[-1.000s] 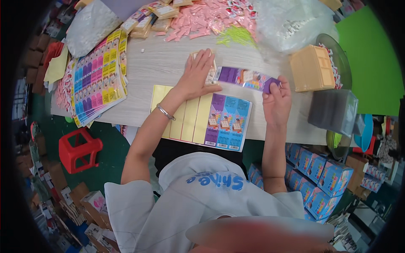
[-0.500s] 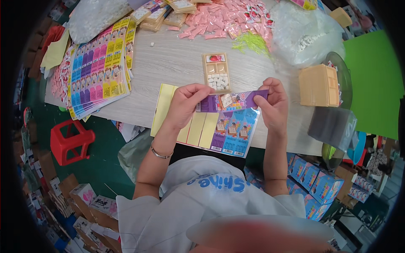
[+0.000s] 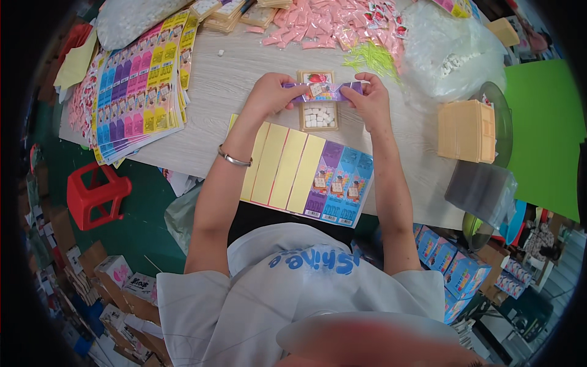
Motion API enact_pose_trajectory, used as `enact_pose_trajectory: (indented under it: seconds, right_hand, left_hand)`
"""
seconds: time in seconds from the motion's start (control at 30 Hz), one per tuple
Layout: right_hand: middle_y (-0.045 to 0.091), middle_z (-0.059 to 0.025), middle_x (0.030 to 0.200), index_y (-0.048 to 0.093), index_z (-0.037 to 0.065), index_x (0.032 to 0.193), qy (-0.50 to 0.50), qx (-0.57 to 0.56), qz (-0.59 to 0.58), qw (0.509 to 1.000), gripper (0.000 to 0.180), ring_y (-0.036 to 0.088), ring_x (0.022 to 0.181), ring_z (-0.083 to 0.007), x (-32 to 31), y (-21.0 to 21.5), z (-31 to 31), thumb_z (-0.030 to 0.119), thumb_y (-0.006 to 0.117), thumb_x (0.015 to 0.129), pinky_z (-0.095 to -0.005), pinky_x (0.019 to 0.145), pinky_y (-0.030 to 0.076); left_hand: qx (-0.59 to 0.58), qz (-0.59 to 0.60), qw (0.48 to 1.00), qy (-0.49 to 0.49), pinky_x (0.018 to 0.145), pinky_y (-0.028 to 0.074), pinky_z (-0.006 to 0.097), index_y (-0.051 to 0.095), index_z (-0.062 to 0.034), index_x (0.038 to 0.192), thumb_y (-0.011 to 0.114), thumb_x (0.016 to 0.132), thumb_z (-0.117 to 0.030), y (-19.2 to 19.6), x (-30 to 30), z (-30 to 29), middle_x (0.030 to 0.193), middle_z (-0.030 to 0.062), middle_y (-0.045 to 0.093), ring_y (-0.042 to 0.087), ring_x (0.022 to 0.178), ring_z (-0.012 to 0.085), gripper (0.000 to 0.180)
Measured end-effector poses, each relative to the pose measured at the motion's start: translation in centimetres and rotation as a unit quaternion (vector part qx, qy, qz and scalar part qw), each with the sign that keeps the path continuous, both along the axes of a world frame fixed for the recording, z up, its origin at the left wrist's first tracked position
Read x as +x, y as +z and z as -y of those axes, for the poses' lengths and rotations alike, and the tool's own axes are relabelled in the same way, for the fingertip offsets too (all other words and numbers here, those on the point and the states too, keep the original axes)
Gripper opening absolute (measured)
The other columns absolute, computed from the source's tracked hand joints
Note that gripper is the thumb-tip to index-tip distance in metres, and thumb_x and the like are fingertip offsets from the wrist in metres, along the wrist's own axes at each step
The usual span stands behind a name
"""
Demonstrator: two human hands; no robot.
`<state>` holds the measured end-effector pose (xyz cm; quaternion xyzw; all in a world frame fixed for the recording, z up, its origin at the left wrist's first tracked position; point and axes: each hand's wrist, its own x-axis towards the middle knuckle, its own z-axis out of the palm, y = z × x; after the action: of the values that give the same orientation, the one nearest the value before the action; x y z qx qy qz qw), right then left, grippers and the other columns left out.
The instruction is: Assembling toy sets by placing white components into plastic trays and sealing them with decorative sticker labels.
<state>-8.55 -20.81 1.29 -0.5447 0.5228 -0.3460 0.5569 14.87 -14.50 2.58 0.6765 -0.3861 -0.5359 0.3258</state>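
Observation:
Between my two hands a purple printed sticker strip (image 3: 324,92) is stretched across the middle of a small beige tray (image 3: 319,124). My left hand (image 3: 275,95) pinches the strip's left end, and my right hand (image 3: 369,101) pinches its right end. White cube-like pieces (image 3: 319,114) fill the tray's near compartment, and a strawberry-printed packet (image 3: 317,78) lies in the far one. The strip hides the tray's middle. Closer to me lies a sticker sheet (image 3: 287,165), its left part peeled to yellow backing, with purple and blue strips on its right.
Printed sticker sheets (image 3: 137,92) are stacked at left. Pink sachets (image 3: 306,24), green sticks (image 3: 373,58) and a clear bag with white pieces (image 3: 449,55) lie at the back. Stacked beige trays (image 3: 466,131) stand at right. A red stool (image 3: 98,196) is on the floor.
Both hands have moved forward, away from me, carrying the purple sticker strip from over the sheet to across the tray's middle. The sheet stays on the table.

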Motion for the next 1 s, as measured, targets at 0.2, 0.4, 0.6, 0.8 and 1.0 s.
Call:
enact_pose_trajectory:
  seconds: [0.2, 0.4, 0.6, 0.8, 1.0]
  right_hand:
    - [0.071, -0.0068, 0.086, 0.057, 0.0, 0.12, -0.005, -0.003, -0.035, 0.999, 0.045, 0.065, 0.067, -0.0084, 0.2, -1.7, 0.3, 0.003, 0.081, 0.082, -0.0195, 0.053, 0.049]
    - [0.071, -0.0084, 0.082, 0.059, 0.001, 0.116, -0.01, -0.058, -0.115, 0.992, 0.049, 0.067, 0.067, -0.0136, 0.3, -2.5, 0.2, 0.014, 0.086, 0.078, -0.027, 0.058, 0.052]
    - [0.071, -0.0065, 0.08, 0.063, 0.004, 0.111, -0.012, -0.115, -0.272, 0.955, 0.052, 0.068, 0.07, -0.0155, 1.1, -1.2, -0.5, 0.027, 0.091, 0.074, -0.0316, 0.065, 0.053]
    - [0.073, -0.0093, 0.082, 0.064, 0.005, 0.11, -0.008, -0.155, -0.298, 0.942, 0.052, 0.071, 0.073, -0.0194, 0.9, -1.8, -0.1, 0.029, 0.091, 0.073, -0.0334, 0.066, 0.055]
    - [0.073, -0.0138, 0.086, 0.063, 0.004, 0.11, -0.007, -0.143, -0.273, 0.951, 0.053, 0.073, 0.077, -0.0253, 0.8, -1.7, -0.3, 0.028, 0.092, 0.072, -0.0369, 0.07, 0.056]
  left_hand:
    - [-0.024, 0.116, 0.993, -0.014, 0.051, 0.045, 0.023, 0.075, 0.0013, 0.094, 0.087, 0.081, -0.034, -0.8, -0.2, 0.5, 0.068, 0.002, 0.068, 0.058, 0.055, 0.0067, 0.039]
    - [0.009, 0.148, 0.989, -0.028, 0.055, 0.05, 0.026, 0.076, 0.0018, 0.096, 0.087, 0.079, -0.033, -0.7, -0.5, 0.4, 0.07, 0.0075, 0.072, 0.064, 0.059, 0.0105, 0.041]
    - [-0.012, 0.334, 0.943, -0.006, 0.072, 0.058, 0.042, 0.08, -0.0068, 0.093, 0.089, 0.068, -0.045, -0.1, -2.6, 0.0, 0.085, 0.014, 0.077, 0.074, 0.083, 0.0304, 0.047]
    - [-0.081, 0.394, 0.916, 0.002, 0.079, 0.057, 0.046, 0.077, -0.0087, 0.097, 0.086, 0.075, -0.039, -0.9, -4.0, -0.3, 0.095, 0.0146, 0.076, 0.073, 0.091, 0.0318, 0.039]
    - [-0.024, 0.302, 0.953, 0.014, 0.079, 0.058, 0.043, 0.072, -0.005, 0.096, 0.085, 0.077, -0.033, -0.6, -4.4, 0.1, 0.1, 0.0157, 0.075, 0.073, 0.092, 0.0332, 0.037]
